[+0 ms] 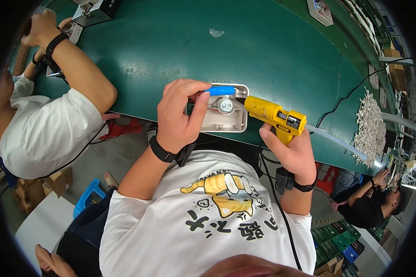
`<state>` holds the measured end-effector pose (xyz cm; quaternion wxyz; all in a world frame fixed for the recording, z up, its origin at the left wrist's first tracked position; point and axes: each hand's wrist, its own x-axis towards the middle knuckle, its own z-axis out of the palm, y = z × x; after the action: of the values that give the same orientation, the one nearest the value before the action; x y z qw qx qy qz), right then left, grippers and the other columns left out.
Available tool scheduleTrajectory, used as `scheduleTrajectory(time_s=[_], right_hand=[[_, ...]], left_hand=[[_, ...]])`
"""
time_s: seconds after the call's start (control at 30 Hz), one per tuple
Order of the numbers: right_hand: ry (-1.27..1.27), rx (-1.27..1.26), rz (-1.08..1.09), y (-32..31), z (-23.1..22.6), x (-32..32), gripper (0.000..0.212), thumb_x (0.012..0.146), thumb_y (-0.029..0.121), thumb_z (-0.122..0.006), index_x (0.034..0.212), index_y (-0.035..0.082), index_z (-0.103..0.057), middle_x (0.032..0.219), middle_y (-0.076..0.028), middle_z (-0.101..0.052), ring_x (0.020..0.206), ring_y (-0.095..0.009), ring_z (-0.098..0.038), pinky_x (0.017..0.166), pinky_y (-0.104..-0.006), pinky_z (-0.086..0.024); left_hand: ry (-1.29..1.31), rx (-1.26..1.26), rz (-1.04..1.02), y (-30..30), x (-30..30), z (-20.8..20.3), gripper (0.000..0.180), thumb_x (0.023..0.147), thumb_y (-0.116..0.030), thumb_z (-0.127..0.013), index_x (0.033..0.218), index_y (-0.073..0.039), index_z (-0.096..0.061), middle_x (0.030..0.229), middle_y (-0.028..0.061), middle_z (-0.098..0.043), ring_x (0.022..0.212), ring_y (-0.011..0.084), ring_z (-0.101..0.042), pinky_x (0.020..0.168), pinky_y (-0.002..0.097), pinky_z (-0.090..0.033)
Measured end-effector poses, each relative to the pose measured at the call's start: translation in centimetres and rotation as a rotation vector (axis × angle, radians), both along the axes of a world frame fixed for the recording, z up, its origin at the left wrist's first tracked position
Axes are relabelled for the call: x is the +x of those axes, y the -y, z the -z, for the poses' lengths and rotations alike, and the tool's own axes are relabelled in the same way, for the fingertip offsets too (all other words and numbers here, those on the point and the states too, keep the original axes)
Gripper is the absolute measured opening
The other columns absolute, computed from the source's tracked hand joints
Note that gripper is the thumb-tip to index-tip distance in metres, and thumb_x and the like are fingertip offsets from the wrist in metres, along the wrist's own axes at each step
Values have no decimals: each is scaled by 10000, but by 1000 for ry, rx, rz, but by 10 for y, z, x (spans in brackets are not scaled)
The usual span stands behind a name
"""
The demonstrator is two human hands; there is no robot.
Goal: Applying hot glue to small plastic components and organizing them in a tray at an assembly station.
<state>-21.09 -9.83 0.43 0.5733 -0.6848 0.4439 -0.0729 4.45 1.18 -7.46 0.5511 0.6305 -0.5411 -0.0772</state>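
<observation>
A white plastic housing (238,125) lies on the green table near its front edge. Inside it sits a round silver motor-like part (225,105) with thin wires around it. My left hand (180,111) pinches a blue cylindrical battery (221,90) between thumb and fingers, over the far side of the housing. Red and dark wires run under those fingers. My right hand (293,150) grips the handle of a yellow hot glue gun (275,114). Its dark nozzle points into the housing, close to the battery's right end. A clear glue stick (337,138) sticks out of the gun's back.
A heap of small white parts (368,127) lies on the table at the right, near a black cable (339,101). Another person's arm (81,67) reaches over the table at the left, by a metal box (94,11). A white housing (320,11) stands at the far right.
</observation>
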Motion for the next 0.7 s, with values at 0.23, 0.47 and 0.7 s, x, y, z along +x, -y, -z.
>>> scheduleTrajectory(time_s=[0.23, 0.47, 0.7], right_hand=[[197, -94, 22, -10, 21, 0, 164, 943, 116, -790, 972, -16, -699, 855, -29, -713, 740, -115, -651, 671, -295, -512], [71, -332, -80, -10, 20, 0, 188, 901, 128, -814, 889, -18, -696, 777, -85, -712, 608, -194, -664, 574, -308, -497], [49, -366, -21, -13, 14, 10, 172, 889, 131, -807, 884, -4, -702, 701, -103, -667, 557, -251, -641, 550, -333, -490]], left_hand=[[-8, 3, 5, -1, -1, 1, 168, 981, 12, -706, 1143, -32, -699, 1010, 109, -703, 836, 185, -623, 744, 289, -512], [-32, -13, 5, -2, -3, 3, 170, 976, 9, -709, 1141, -31, -699, 1001, 101, -704, 837, 181, -621, 748, 292, -513], [-34, -26, 9, -1, -2, 5, 165, 967, 9, -714, 1128, -29, -698, 994, 102, -707, 840, 187, -619, 753, 296, -513]])
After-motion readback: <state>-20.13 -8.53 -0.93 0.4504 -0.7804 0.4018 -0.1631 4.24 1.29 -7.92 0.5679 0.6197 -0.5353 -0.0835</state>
